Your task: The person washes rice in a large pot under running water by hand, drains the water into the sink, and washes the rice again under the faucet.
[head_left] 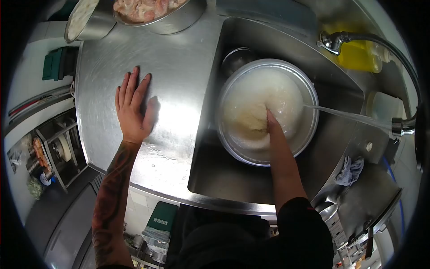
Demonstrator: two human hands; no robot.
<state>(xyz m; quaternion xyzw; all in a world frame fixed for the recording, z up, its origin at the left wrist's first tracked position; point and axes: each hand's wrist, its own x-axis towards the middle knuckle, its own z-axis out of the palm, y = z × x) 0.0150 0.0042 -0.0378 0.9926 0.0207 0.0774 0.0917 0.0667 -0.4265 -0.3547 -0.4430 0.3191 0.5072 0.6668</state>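
Note:
My left hand [133, 107] lies flat on the steel counter [179, 89], fingers spread, holding nothing. In the sink [237, 184], a large round metal bowl [313, 127] holds cloudy, whitish water [255, 85]. My right hand [273, 121] reaches down into that bowl. Its fingers are mostly hidden beside a pale, grainy mound [251, 120] that looks like rice, so their grip does not show. A stream of water [345, 114] runs from the spray tap [400, 127] into the bowl from the right.
Behind the bowl, a smaller metal container [237, 59] sits in the sink. At the counter's back stand a steel bowl of raw meat [145, 10] and another with white contents [83, 20]. Yellow liquid in a jug [358, 56] and a crumpled cloth [349, 171] are at the right.

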